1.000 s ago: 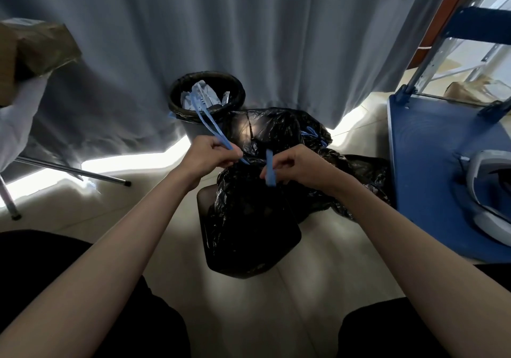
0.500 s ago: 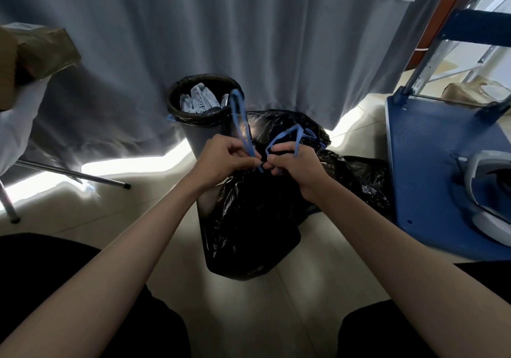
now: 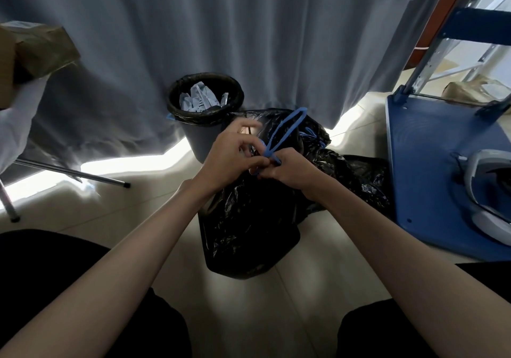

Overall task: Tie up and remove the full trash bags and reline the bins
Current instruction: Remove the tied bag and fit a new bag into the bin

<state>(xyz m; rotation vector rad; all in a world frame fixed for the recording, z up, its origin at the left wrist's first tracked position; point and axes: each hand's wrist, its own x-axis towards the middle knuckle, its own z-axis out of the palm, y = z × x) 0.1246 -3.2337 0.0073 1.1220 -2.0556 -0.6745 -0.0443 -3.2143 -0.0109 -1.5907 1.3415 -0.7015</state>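
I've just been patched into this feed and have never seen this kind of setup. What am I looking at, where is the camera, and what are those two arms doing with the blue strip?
There is no machine here: these are a person's bare arms, filmed by one wide-angle camera worn on the head, looking forward and down. The left hand and right hand meet over a full black plastic trash bag standing on the pale tiled floor. Both pinch its blue drawstring, whose loop stands up above the fingers, so the bag is being tied. Behind it is a grey round bin with a black liner, with white crumpled waste in it, in front of a grey curtain. More black bags lie to the right, beside a blue flat platform.
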